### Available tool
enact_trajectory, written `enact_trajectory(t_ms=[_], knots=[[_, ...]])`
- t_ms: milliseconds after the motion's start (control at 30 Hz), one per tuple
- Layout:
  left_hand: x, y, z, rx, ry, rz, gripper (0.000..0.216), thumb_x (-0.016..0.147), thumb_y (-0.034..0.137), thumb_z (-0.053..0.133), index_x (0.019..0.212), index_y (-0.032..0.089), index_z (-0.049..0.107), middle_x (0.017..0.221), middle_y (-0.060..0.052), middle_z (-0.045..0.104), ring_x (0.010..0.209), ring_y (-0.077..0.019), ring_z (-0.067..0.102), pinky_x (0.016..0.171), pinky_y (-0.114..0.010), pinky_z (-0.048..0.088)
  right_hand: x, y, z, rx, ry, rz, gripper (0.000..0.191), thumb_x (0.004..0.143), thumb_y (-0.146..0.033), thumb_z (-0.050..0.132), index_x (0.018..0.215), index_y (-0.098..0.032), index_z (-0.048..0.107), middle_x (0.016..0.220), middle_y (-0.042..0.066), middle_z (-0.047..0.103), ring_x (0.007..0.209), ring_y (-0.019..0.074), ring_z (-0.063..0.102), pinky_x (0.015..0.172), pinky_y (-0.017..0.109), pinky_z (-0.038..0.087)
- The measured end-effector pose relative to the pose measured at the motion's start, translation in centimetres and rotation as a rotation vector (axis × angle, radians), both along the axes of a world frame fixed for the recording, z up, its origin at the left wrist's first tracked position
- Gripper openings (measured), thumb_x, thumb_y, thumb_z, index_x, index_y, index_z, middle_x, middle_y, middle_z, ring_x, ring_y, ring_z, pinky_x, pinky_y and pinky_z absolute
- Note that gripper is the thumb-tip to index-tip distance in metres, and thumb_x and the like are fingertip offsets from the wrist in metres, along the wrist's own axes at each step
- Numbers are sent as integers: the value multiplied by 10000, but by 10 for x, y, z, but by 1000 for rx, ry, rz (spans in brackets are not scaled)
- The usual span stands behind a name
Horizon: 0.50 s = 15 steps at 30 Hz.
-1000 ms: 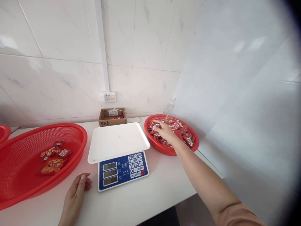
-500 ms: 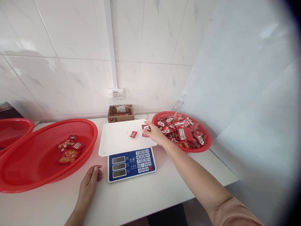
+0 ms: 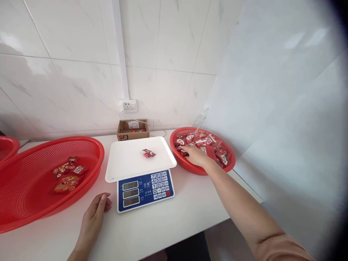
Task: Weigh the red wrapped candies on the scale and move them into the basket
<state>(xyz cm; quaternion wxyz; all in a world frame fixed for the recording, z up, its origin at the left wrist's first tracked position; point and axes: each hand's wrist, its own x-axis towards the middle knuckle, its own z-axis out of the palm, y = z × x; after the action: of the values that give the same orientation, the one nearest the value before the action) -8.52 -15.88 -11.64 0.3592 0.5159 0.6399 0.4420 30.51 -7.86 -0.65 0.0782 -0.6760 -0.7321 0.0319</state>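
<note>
My right hand (image 3: 193, 154) reaches into the right red basket (image 3: 187, 167), its fingers curled onto a small dark-red snack packet (image 3: 184, 153) among many similar ones. My left hand (image 3: 95, 209) rests on the table left of the scale, fingers curled together with nothing visible in them. On the white weighing tray (image 3: 122, 165) of the blue-faced digital scale (image 3: 146, 191) lie small red packets (image 3: 148, 153), touching or overlapping near the middle. The top display of the scale (image 3: 130, 186) shows a small reading, seemingly 0.012.
A large red basket (image 3: 89, 181) at left holds several red packets (image 3: 65, 181). Another red basket (image 3: 7, 146) is cut off at the far left. Behind the scale stands a small cardboard box (image 3: 133, 136), below a wall socket (image 3: 129, 106). A clear plastic bottle (image 3: 199, 119) leans behind the right basket.
My right hand has let go of a red packet on the weighing tray beside the other one and moved right into the basket. The scale reading has risen from zero. The view has shifted right.
</note>
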Motion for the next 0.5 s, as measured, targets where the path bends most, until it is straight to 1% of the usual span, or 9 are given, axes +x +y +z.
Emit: enact_trajectory(t_ms=[67, 167, 300, 367, 500], knots=[[0, 1, -1, -7, 1, -2, 485, 706, 630, 436, 903, 206, 567, 711, -3, 595, 666, -163, 568, 664, -291, 483, 6, -1, -5, -25, -49, -19, 511, 732, -121, 522, 1225, -257, 515, 1257, 51, 529, 1115, 241, 493, 855, 325, 419], [0, 1, 1, -9, 14, 0, 485, 704, 629, 436, 901, 206, 567, 713, -6, 596, 666, -165, 569, 667, -295, 485, 9, -1, -10, 25, -121, -103, 479, 745, -134, 512, 1213, -237, 526, 1256, 83, 522, 1109, 261, 491, 837, 337, 413], [1, -1, 3, -1, 15, 2, 474, 707, 619, 444, 897, 203, 570, 707, -8, 597, 666, -170, 573, 666, -300, 488, 11, 1, -9, 24, -79, -172, 365, 841, -184, 392, 1157, -237, 566, 1066, 89, 638, 951, 234, 583, 741, 305, 426], [1, -1, 4, -2, 13, -5, 469, 712, 615, 442, 899, 204, 570, 713, -8, 598, 670, -168, 574, 667, -298, 488, 11, 3, -7, 75, -40, -213, 361, 869, -221, 348, 1161, -229, 560, 1005, 90, 664, 897, 233, 604, 706, 300, 426], [0, 0, 1, -3, 16, -11, 465, 713, 616, 442, 897, 208, 567, 715, -8, 596, 667, -169, 573, 665, -300, 490, 5, 1, -2, 200, -8, -236, 374, 861, -239, 375, 1202, -231, 528, 1022, 85, 665, 903, 237, 605, 709, 303, 426]])
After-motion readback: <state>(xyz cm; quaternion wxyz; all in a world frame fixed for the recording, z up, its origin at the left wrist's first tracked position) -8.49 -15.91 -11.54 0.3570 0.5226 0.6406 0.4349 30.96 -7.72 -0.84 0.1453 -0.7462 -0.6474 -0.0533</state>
